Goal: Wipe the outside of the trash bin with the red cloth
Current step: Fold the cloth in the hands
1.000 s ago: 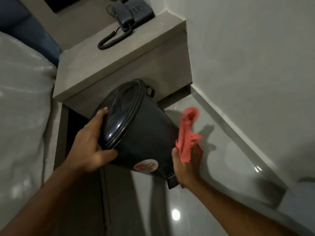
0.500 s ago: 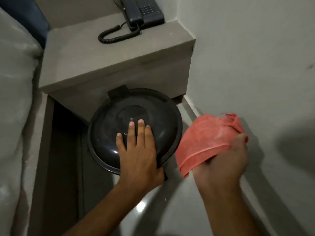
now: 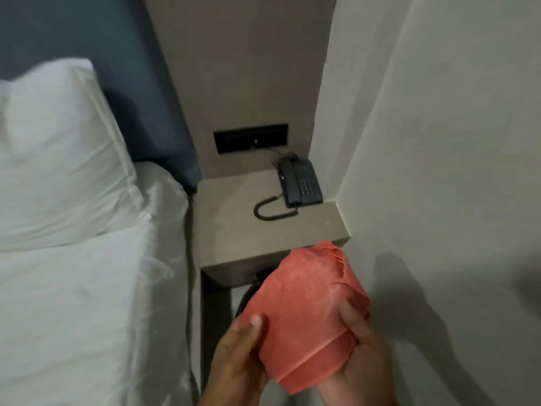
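The red cloth (image 3: 304,315) is bunched up in front of me, held by both hands. My left hand (image 3: 237,356) grips its lower left side with the thumb on top. My right hand (image 3: 357,358) holds its right and underside. Behind the cloth, only a thin dark arc of the black trash bin (image 3: 248,291) shows on the floor under the bedside shelf; the rest of the bin is hidden.
A grey bedside shelf (image 3: 234,230) carries a dark corded telephone (image 3: 298,183). A bed with white sheets and a pillow (image 3: 58,159) fills the left. A plain wall (image 3: 439,171) closes the right side. A black socket panel (image 3: 251,139) sits above the shelf.
My left hand has left the bin lid and joined my right hand on the cloth. The view has lifted, so the bin now lies mostly hidden behind the cloth.
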Available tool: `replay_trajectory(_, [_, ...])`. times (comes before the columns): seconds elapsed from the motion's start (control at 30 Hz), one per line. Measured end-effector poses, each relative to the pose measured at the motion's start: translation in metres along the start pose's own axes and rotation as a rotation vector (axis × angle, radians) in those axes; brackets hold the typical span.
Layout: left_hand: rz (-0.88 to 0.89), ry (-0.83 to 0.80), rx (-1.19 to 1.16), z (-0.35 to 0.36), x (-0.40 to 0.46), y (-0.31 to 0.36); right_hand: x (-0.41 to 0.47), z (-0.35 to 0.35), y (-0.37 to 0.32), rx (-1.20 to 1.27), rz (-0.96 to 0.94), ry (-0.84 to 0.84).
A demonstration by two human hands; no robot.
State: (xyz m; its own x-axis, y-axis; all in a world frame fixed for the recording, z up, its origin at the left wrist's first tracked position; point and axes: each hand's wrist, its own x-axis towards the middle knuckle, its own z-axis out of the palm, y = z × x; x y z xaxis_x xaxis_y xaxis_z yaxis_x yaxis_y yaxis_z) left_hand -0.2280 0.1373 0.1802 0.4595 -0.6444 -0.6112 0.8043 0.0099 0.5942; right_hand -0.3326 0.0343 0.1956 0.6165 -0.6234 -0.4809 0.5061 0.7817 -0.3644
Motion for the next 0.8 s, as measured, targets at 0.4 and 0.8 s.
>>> replay_trajectory(0.4, [0.444, 0.062, 0.808, 0.055, 0.046, 0.155, 0.083, 0.103, -0.072, -0.492, -0.008, -0.065])
replay_trajectory(0.8, [0.135, 0.352, 0.743, -0.051, 0.259, 0.119, 0.324, 0.026, 0.015, -1.299, 0.180, 0.089])
